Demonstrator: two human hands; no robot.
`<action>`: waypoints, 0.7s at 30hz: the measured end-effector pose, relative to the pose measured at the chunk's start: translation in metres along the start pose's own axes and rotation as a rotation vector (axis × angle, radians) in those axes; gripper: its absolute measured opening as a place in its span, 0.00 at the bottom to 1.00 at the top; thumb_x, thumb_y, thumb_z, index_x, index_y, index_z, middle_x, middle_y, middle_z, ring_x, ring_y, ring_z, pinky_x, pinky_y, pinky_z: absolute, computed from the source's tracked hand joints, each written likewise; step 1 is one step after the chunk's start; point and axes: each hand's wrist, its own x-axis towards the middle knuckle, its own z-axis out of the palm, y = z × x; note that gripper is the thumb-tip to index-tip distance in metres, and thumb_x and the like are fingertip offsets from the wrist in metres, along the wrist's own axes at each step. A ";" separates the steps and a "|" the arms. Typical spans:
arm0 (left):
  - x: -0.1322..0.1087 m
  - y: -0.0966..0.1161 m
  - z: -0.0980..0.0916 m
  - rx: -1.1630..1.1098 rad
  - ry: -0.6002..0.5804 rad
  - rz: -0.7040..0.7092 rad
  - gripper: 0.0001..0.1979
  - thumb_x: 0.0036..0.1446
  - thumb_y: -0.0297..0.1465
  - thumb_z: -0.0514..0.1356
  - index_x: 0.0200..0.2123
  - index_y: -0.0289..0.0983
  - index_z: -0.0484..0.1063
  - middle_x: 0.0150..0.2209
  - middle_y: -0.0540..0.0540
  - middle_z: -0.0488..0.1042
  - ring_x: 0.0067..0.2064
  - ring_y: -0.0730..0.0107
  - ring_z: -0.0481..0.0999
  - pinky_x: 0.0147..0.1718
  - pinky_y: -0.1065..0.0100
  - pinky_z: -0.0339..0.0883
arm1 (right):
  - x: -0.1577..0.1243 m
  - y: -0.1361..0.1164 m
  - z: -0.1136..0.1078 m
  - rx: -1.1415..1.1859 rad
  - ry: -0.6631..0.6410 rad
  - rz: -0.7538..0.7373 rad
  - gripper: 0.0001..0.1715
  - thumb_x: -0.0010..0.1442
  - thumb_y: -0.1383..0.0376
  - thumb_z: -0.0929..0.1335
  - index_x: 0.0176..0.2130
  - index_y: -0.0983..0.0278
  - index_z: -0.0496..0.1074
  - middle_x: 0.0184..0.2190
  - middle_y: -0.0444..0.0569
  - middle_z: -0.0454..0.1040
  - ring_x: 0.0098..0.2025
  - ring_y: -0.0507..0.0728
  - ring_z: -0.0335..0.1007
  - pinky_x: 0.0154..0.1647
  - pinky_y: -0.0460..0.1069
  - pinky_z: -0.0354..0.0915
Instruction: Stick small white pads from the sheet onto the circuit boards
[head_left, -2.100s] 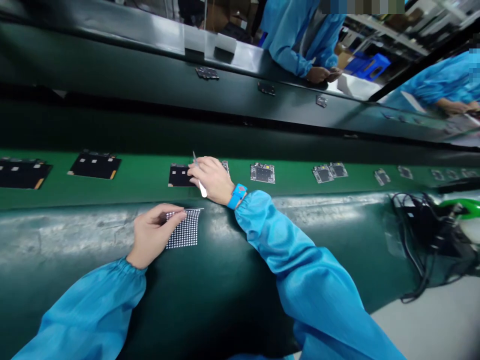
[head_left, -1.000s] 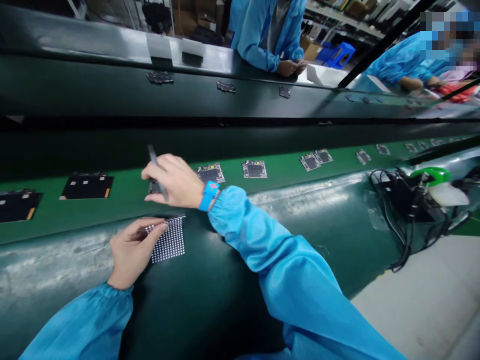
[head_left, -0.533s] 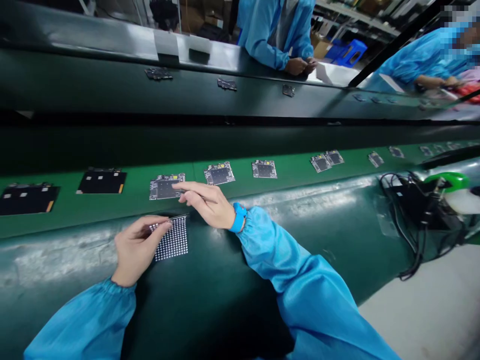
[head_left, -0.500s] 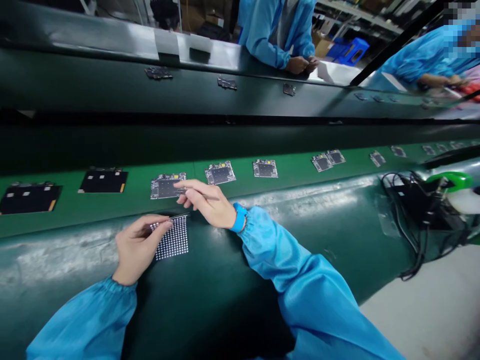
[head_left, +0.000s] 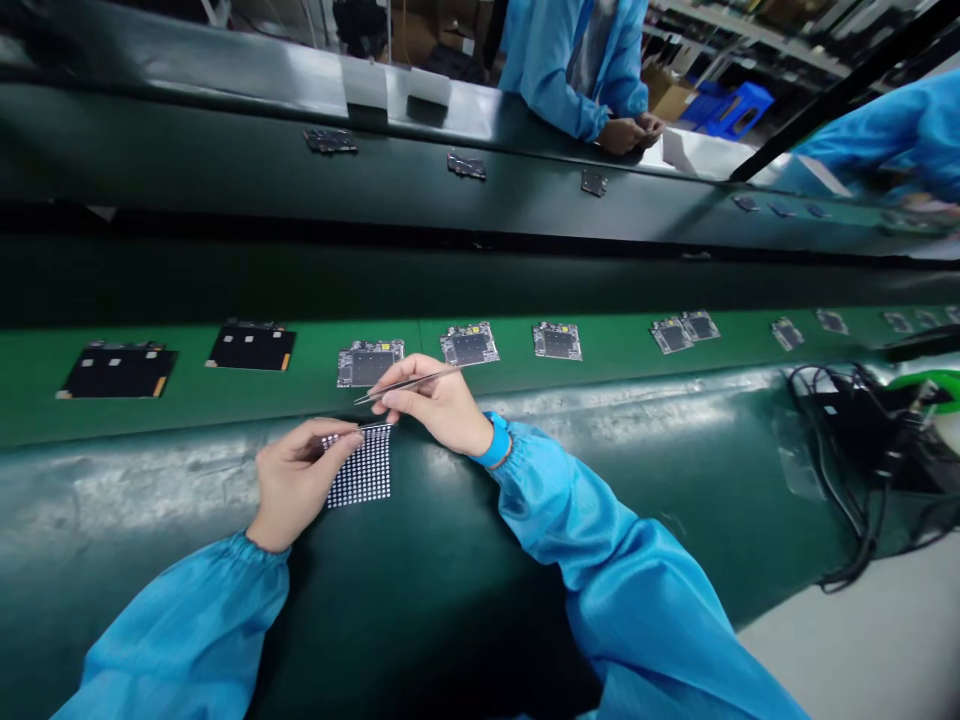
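Note:
My left hand (head_left: 296, 480) pinches the top edge of a dark sheet dotted with rows of small white round spots (head_left: 364, 475), which hangs toward me over the bench edge. Thin metal tweezers (head_left: 405, 384) lie between the fingers of my right hand (head_left: 435, 400), their tips pointing left just above the sheet's top edge. Whether anything sits in the tips is too small to tell. Right behind my right hand, a circuit board (head_left: 360, 366) lies on the green belt (head_left: 315, 395), partly covered by my fingers.
More circuit boards (head_left: 557, 341) lie along the belt to the right. Two boards with black covers (head_left: 251, 347) lie to the left. Black cables (head_left: 862, 500) sit at the right on the bench. Across the line, a person in a blue smock (head_left: 559, 75) works near boards on a raised ledge.
My right hand has drawn back from the circuit board, bringing the tweezers down toward the dotted sheet. My left hand still holds the sheet. The whole view has shifted slightly left.

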 end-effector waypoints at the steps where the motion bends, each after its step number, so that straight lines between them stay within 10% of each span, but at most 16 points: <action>1: 0.000 0.001 0.000 -0.001 0.001 0.005 0.06 0.54 0.34 0.72 0.35 0.41 0.83 0.34 0.49 0.84 0.35 0.68 0.83 0.35 0.71 0.75 | 0.000 0.000 0.001 -0.007 0.007 0.000 0.13 0.55 0.64 0.78 0.37 0.66 0.75 0.35 0.48 0.81 0.34 0.53 0.80 0.31 0.47 0.74; 21: 0.005 0.000 0.003 -0.039 -0.011 0.038 0.04 0.55 0.33 0.70 0.33 0.40 0.83 0.32 0.48 0.84 0.31 0.69 0.82 0.31 0.70 0.75 | -0.004 -0.008 0.003 -0.333 0.021 -0.036 0.08 0.58 0.65 0.76 0.37 0.67 0.77 0.29 0.48 0.80 0.30 0.53 0.78 0.31 0.48 0.74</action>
